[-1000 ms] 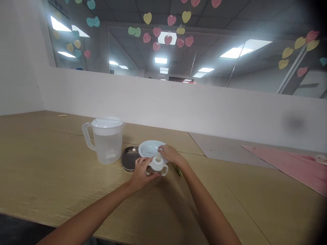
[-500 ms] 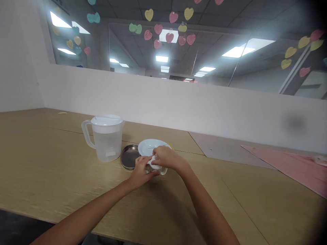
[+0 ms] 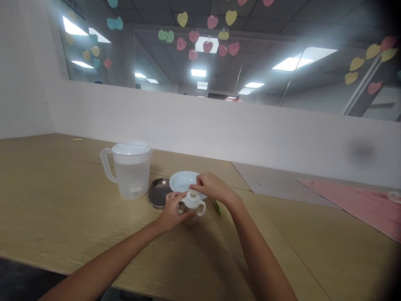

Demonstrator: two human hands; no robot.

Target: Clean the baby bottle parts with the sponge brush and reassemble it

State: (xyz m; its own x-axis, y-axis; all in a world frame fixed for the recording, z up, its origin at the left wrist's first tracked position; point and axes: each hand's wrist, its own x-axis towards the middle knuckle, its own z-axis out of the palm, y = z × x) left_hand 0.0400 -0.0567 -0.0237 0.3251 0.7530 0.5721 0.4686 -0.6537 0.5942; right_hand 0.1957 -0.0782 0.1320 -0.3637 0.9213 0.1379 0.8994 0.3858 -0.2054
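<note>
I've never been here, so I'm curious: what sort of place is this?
Probably an office or workroom: ceiling lights show in a wide window dotted with heart-shaped notes, above a long table.

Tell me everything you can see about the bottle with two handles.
The bottle looks like plastic: a clear lower body, a white collar, a pale translucent teat on top and a white loop handle on each side. It is roughly upright over the table, in front of the white bowl; its base is indistinct. The left hand grips its left side; the right hand is at the teat, contact unclear.
</note>
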